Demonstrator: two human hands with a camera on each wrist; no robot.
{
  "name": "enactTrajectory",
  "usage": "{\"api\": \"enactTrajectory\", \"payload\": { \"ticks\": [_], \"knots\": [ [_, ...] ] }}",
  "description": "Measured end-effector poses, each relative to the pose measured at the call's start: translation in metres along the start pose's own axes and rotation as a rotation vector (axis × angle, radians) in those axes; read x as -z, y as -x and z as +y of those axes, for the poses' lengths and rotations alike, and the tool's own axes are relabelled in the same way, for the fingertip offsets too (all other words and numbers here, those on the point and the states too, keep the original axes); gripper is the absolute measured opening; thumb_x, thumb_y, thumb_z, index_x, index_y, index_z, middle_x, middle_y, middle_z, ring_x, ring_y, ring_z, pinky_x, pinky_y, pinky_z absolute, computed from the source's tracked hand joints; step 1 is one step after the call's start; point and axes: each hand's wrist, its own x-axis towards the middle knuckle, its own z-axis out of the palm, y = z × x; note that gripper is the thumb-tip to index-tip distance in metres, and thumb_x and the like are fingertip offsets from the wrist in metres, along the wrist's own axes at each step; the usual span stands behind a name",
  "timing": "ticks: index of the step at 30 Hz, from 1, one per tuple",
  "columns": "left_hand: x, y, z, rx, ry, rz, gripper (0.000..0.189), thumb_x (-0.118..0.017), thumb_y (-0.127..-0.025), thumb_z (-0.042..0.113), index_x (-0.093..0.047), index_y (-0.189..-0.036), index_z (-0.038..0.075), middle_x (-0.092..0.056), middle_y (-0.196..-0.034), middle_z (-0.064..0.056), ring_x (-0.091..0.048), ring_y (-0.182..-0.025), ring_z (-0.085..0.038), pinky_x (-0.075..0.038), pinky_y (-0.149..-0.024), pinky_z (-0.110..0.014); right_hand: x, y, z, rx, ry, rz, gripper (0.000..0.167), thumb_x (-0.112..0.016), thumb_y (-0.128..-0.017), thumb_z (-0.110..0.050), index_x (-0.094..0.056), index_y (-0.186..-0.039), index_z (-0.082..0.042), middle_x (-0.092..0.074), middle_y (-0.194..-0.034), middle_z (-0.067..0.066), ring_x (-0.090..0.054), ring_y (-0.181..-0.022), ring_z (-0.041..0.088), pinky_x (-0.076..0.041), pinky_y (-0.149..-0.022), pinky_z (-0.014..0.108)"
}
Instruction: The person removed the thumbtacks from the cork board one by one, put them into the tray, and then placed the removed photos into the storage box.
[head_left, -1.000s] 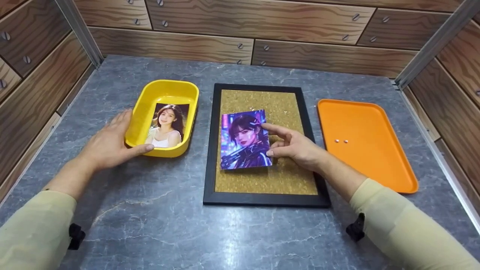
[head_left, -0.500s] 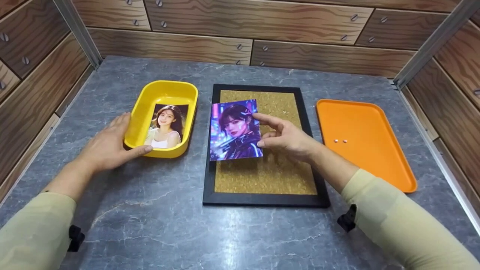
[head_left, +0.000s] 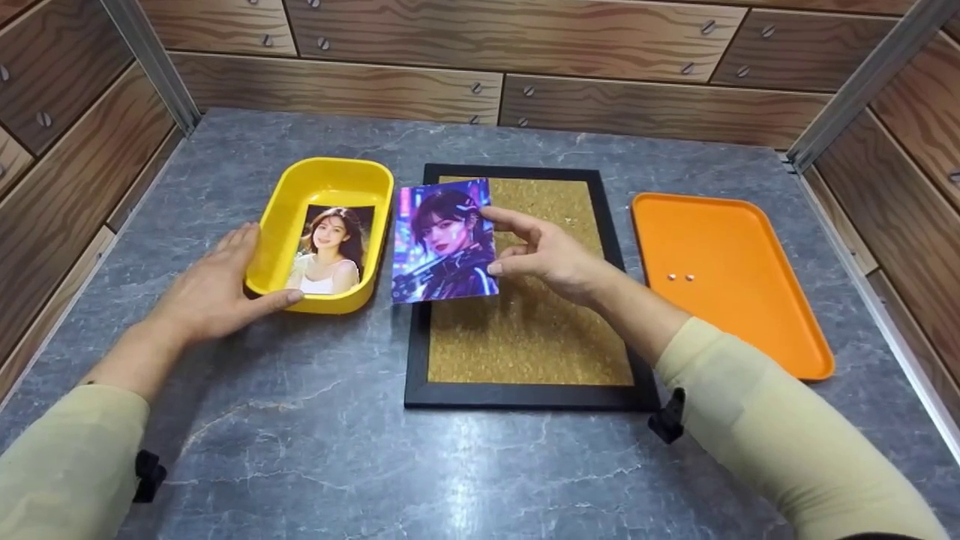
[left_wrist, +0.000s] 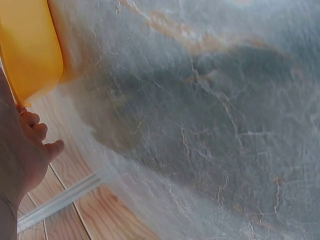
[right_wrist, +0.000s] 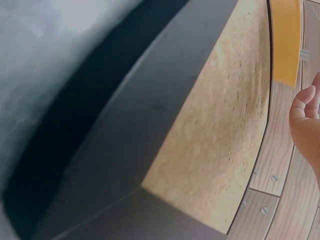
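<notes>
My right hand (head_left: 551, 259) pinches the right edge of a photo card (head_left: 444, 244) printed with a purple and blue figure in a dark jacket. The card is raised and tilted, overlapping the left side of a black-framed cork board (head_left: 529, 352). My left hand (head_left: 214, 289) rests against a yellow tray (head_left: 319, 176), fingers along its left side and thumb on the near rim. Another photo card (head_left: 328, 251) lies in that tray, showing a long-haired person in white. In the left wrist view, the fingertips touch the tray's edge (left_wrist: 35, 60).
At the right lies a shallow orange tray (head_left: 739, 240) holding two small shiny pieces (head_left: 681, 277). A small shiny piece (head_left: 571, 222) is on the cork. The grey marbled table (head_left: 300, 450) is bounded by wood-patterned walls (head_left: 412, 90).
My right hand has carried the purple photo card left and away from me, from over the cork toward the yellow tray. My left hand stays at the tray.
</notes>
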Motion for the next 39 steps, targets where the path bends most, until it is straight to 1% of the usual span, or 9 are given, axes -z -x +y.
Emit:
{"api": "enactTrajectory", "payload": {
  "ticks": [5, 11, 15, 22, 29, 32, 35, 39],
  "knots": [
    [0.001, 0.000, 0.000, 0.006, 0.000, -0.009, 0.123, -0.057, -0.093, 0.080, -0.006, -0.168, -0.004, -0.008, -0.174, -0.028, -0.012, -0.159, -0.049, -0.016, -0.125, -0.070, -0.007, -0.008, -0.001, 0.010, -0.012, 0.005, 0.084, -0.071, -0.092, 0.012, -0.036, -0.165, -0.008, -0.046, -0.161, 0.012, -0.072, -0.094, 0.021, -0.061, -0.090, 0.031],
    [0.001, 0.000, 0.001, 0.006, -0.003, -0.010, 0.124, -0.057, -0.093, 0.080, -0.007, -0.168, -0.004, -0.011, -0.173, -0.030, -0.013, -0.159, -0.050, -0.017, -0.124, -0.071, -0.015, -0.017, -0.004, 0.037, -0.033, -0.003, 0.084, -0.070, -0.091, 0.013, -0.036, -0.165, -0.007, -0.046, -0.158, 0.018, -0.073, -0.097, 0.023, -0.060, -0.096, 0.040],
    [0.000, 0.000, 0.000, 0.016, 0.003, -0.017, 0.125, -0.056, -0.092, 0.082, -0.006, -0.168, -0.004, -0.010, -0.174, -0.029, -0.013, -0.159, -0.050, -0.017, -0.124, -0.071, -0.020, -0.023, -0.004, 0.048, -0.053, -0.013, 0.085, -0.069, -0.091, 0.015, -0.034, -0.165, -0.005, -0.045, -0.157, 0.020, -0.074, -0.098, 0.025, -0.061, -0.096, 0.041],
    [0.000, 0.000, 0.000, 0.012, 0.005, -0.008, 0.123, -0.057, -0.093, 0.080, -0.006, -0.168, -0.003, -0.011, -0.173, -0.029, -0.013, -0.158, -0.051, -0.017, -0.123, -0.072, -0.028, -0.033, -0.005, 0.063, -0.034, -0.003, 0.085, -0.072, -0.091, 0.011, -0.035, -0.165, -0.006, -0.050, -0.153, 0.017, -0.074, -0.096, 0.024, -0.061, -0.094, 0.041],
    [0.000, 0.000, 0.001, 0.017, 0.004, -0.021, 0.124, -0.055, -0.093, 0.081, -0.004, -0.168, -0.002, -0.009, -0.174, -0.028, -0.012, -0.159, -0.051, -0.017, -0.123, -0.072, -0.035, -0.040, -0.005, 0.057, -0.022, 0.016, 0.085, -0.074, -0.091, 0.009, -0.037, -0.165, -0.008, -0.050, -0.154, 0.016, -0.073, -0.097, 0.024, -0.058, -0.100, 0.047],
    [0.001, -0.001, 0.001, 0.023, 0.007, -0.031, 0.125, -0.055, -0.092, 0.082, -0.002, -0.169, -0.001, -0.008, -0.175, -0.027, -0.012, -0.159, -0.050, -0.017, -0.123, -0.072, -0.038, -0.044, -0.006, 0.059, -0.031, 0.022, 0.085, -0.074, -0.091, 0.010, -0.036, -0.165, -0.007, -0.049, -0.154, 0.017, -0.073, -0.096, 0.022, -0.059, -0.097, 0.043],
    [0.000, 0.000, 0.001, 0.025, 0.011, -0.030, 0.124, -0.055, -0.093, 0.081, -0.002, -0.169, -0.001, -0.008, -0.175, -0.026, -0.012, -0.159, -0.050, -0.016, -0.123, -0.072, -0.041, -0.048, -0.006, 0.067, -0.030, 0.023, 0.085, -0.073, -0.091, 0.011, -0.035, -0.165, -0.005, -0.049, -0.154, 0.018, -0.074, -0.093, 0.020, -0.061, -0.091, 0.036],
    [0.000, 0.000, 0.000, 0.012, 0.014, -0.016, 0.123, -0.058, -0.093, 0.079, -0.005, -0.168, -0.002, -0.010, -0.174, -0.027, -0.014, -0.158, -0.051, -0.017, -0.123, -0.072, -0.044, -0.052, -0.005, 0.072, -0.054, 0.020, 0.084, -0.071, -0.091, 0.013, -0.035, -0.165, -0.004, -0.049, -0.154, 0.020, -0.075, -0.091, 0.020, -0.061, -0.089, 0.033]
  ]
}}
